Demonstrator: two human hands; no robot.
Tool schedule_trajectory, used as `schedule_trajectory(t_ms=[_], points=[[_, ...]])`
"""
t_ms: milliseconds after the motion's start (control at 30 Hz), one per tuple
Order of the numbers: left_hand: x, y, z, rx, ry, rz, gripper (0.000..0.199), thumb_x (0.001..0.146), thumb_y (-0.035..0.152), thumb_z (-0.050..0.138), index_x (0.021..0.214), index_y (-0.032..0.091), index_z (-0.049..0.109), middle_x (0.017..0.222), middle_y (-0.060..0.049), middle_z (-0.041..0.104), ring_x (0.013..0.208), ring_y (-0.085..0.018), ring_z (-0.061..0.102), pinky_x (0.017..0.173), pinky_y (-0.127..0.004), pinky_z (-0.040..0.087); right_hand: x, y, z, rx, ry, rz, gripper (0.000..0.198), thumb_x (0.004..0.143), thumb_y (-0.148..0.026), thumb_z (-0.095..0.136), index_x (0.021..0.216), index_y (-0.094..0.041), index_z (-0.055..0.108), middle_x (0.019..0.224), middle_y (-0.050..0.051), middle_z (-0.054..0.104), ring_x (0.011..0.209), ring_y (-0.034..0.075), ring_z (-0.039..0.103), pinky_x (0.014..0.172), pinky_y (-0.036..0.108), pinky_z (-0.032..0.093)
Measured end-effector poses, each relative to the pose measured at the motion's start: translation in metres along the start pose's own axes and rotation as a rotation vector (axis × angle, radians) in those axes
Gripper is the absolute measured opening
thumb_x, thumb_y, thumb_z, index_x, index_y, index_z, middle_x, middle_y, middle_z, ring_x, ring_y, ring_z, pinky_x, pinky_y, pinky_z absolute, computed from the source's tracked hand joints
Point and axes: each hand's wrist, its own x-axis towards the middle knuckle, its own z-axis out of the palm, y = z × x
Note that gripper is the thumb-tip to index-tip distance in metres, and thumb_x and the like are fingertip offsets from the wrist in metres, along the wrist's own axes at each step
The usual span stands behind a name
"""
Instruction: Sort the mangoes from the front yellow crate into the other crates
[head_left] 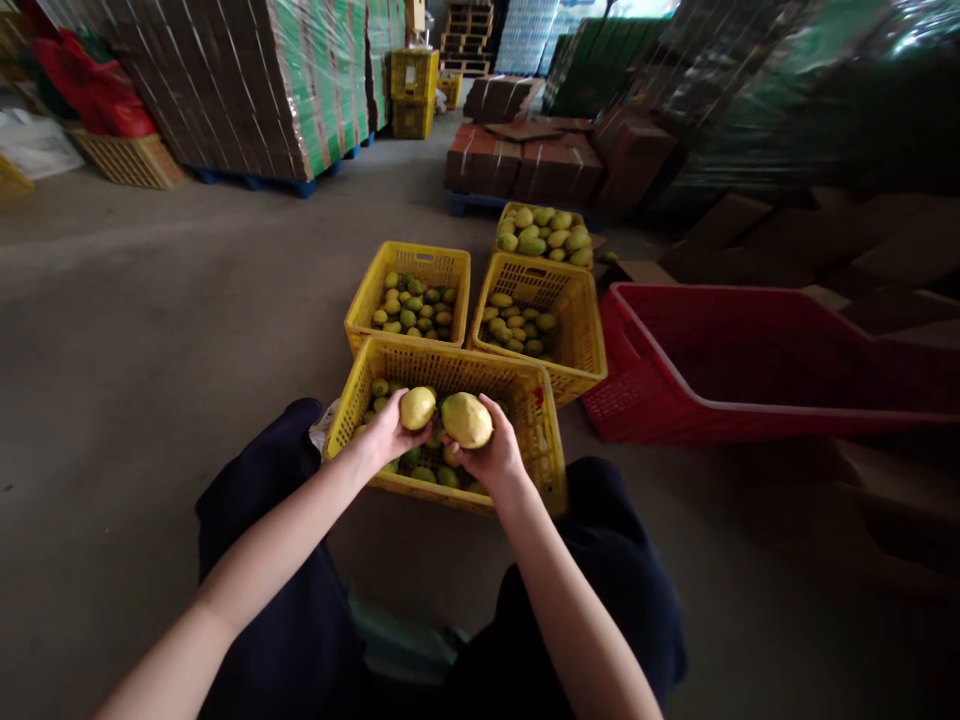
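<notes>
Two yellow lemons are held up side by side over the nearest yellow crate (525,480). My left hand (391,432) is closed around the smaller lemon (417,408). The larger lemon (467,420), with a paler, blotchy skin, sits in my right hand (495,455), fingers curled under it. Below them, several green and yellow lemons (424,474) lie in the crate, partly hidden by my hands. The crate stands between my knees.
Behind it stand a left yellow crate (358,318) and a right yellow crate (581,335), both holding lemons. A fuller crate of lemons (544,232) is farther back. On the right is a red bin (622,400). Wrapped stacks (225,90) stand on pallets behind.
</notes>
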Motion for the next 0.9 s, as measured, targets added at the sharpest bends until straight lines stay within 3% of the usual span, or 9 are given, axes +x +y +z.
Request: schedule_trajectory(t_ms=[100,167,300,400,500,667,733,800,900], points=[[0.000,-0.020,-0.007,0.211,0.002,0.030,0.029,0.092,0.043,0.049,0.091,0.017,0.062,0.061,-0.003,0.062,0.046,-0.013,0.057,0.039,-0.019,0.043,-0.007,-0.015,0.001,0.029,0.045,-0.096,0.028,0.088,-0.039,0.048,0.082,-0.016,0.062,0.059,0.007,0.068,0.045,0.018,0.061,0.034,0.024,0.047],[0.001,-0.050,-0.019,0.381,-0.001,0.019,0.031,0.090,0.048,0.051,0.087,0.019,0.063,0.061,-0.003,0.064,0.044,-0.012,0.055,0.041,-0.019,0.043,-0.011,-0.025,-0.001,0.070,0.103,-0.170,0.024,0.088,-0.037,0.049,0.081,-0.017,0.061,0.059,0.005,0.067,0.048,0.018,0.062,0.037,0.024,0.049],[0.011,-0.127,-0.062,0.670,-0.096,-0.265,0.032,0.081,0.046,0.064,0.070,0.016,0.064,0.048,-0.009,0.059,0.034,-0.018,0.051,0.034,-0.026,0.037,-0.012,-0.037,-0.007,0.155,0.163,-0.267,0.017,0.087,-0.035,0.053,0.082,-0.021,0.060,0.060,0.000,0.066,0.055,0.017,0.064,0.046,0.026,0.052],[0.024,-0.153,-0.088,0.781,-0.140,-0.510,0.029,0.079,0.044,0.064,0.061,0.022,0.060,0.044,-0.003,0.055,0.028,-0.018,0.047,0.028,-0.026,0.031,-0.010,-0.038,-0.012,0.159,0.160,-0.222,0.018,0.087,-0.037,0.052,0.082,-0.021,0.058,0.060,0.000,0.065,0.058,0.017,0.063,0.048,0.026,0.052],[0.030,-0.114,-0.076,0.624,-0.116,-0.398,0.023,0.083,0.035,0.060,0.066,0.020,0.062,0.047,-0.007,0.058,0.027,-0.018,0.046,0.030,-0.031,0.038,-0.009,-0.038,-0.015,0.167,0.161,-0.187,0.017,0.087,-0.037,0.052,0.082,-0.021,0.057,0.061,0.000,0.063,0.058,0.016,0.062,0.049,0.026,0.052],[0.005,0.036,-0.009,0.204,-0.138,0.127,0.034,0.092,0.041,0.047,0.106,0.013,0.060,0.070,-0.010,0.068,0.055,-0.018,0.066,0.052,-0.025,0.054,-0.009,-0.036,-0.017,0.152,0.166,-0.216,0.015,0.086,-0.035,0.053,0.082,-0.021,0.056,0.061,-0.001,0.064,0.058,0.015,0.062,0.051,0.027,0.054],[-0.009,0.072,0.001,0.117,-0.110,0.316,0.042,0.095,0.040,0.041,0.119,0.009,0.055,0.077,-0.013,0.069,0.064,-0.020,0.070,0.060,-0.028,0.057,-0.009,-0.035,-0.017,0.147,0.179,-0.219,0.013,0.086,-0.035,0.053,0.083,-0.022,0.056,0.060,-0.002,0.063,0.058,0.016,0.063,0.052,0.028,0.055],[-0.017,0.079,-0.005,0.203,-0.106,0.333,0.038,0.096,0.033,0.037,0.116,0.008,0.058,0.080,-0.014,0.070,0.066,-0.019,0.070,0.063,-0.028,0.057,-0.008,-0.032,-0.017,0.148,0.198,-0.228,0.012,0.085,-0.034,0.055,0.083,-0.022,0.055,0.060,-0.002,0.064,0.057,0.016,0.063,0.052,0.029,0.055],[-0.015,0.052,-0.030,0.536,-0.088,0.230,0.032,0.094,0.028,0.040,0.093,0.010,0.066,0.082,-0.013,0.071,0.066,-0.017,0.069,0.064,-0.026,0.054,-0.004,-0.023,-0.018,0.109,0.226,-0.223,0.012,0.084,-0.033,0.059,0.083,-0.021,0.055,0.061,-0.001,0.064,0.055,0.017,0.063,0.051,0.029,0.055]])
